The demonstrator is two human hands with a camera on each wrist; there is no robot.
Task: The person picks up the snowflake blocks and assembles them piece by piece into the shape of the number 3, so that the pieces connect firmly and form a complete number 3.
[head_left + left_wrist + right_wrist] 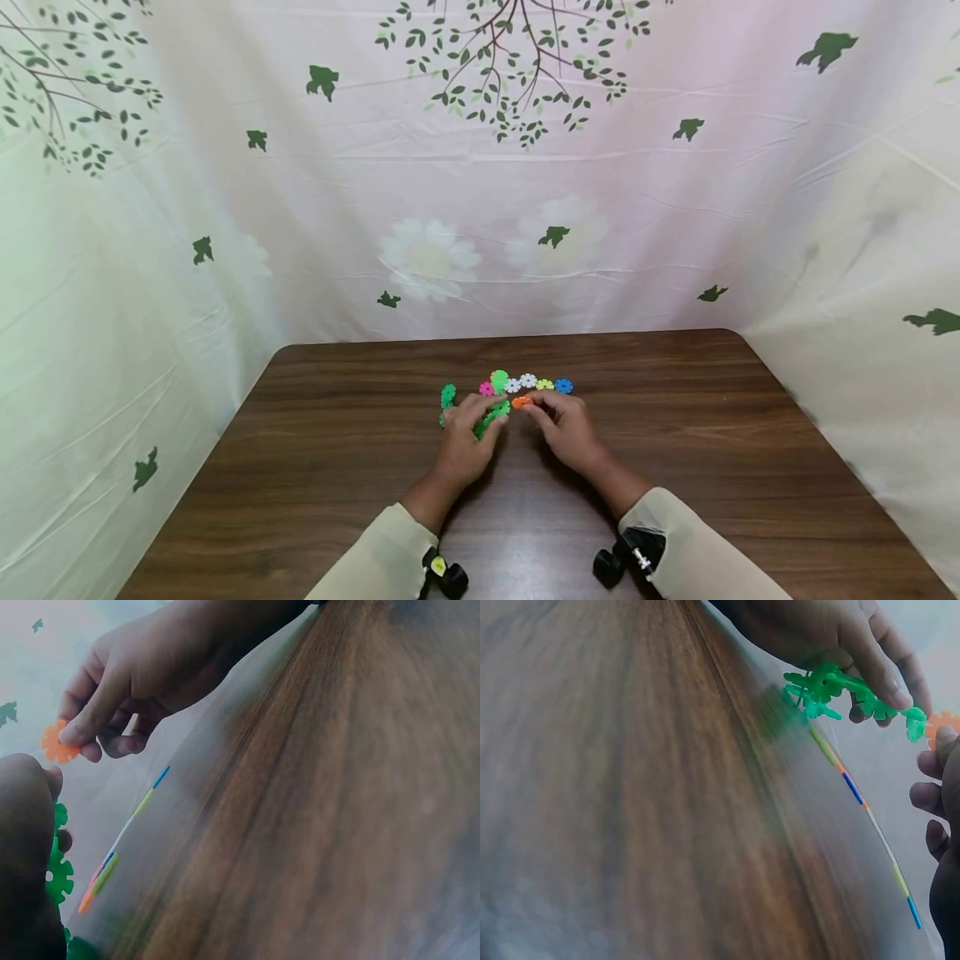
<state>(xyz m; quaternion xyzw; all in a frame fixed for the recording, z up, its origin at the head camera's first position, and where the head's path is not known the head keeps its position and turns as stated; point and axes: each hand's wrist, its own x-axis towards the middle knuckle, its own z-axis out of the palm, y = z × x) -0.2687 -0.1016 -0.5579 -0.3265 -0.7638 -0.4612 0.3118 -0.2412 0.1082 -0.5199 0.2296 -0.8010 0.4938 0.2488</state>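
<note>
My left hand point(467, 437) pinches a chain of green flower-shaped interlocking discs point(855, 690) between thumb and fingers. Part of that chain is hidden behind the hand in the head view. My right hand point(566, 427) holds an orange flower-shaped disc point(58, 742) by thumb and fingertips. In the right wrist view the orange disc's edge is right at the end green disc point(915, 724) of the chain. Both hands are raised over the table's far half, close together.
Behind the hands, a row of flower discs lies flat on the wooden table point(337, 467): pink point(487, 388), light green point(499, 381), white point(528, 381), yellow point(545, 384) and blue point(563, 386). A printed curtain point(480, 192) hangs beyond the table.
</note>
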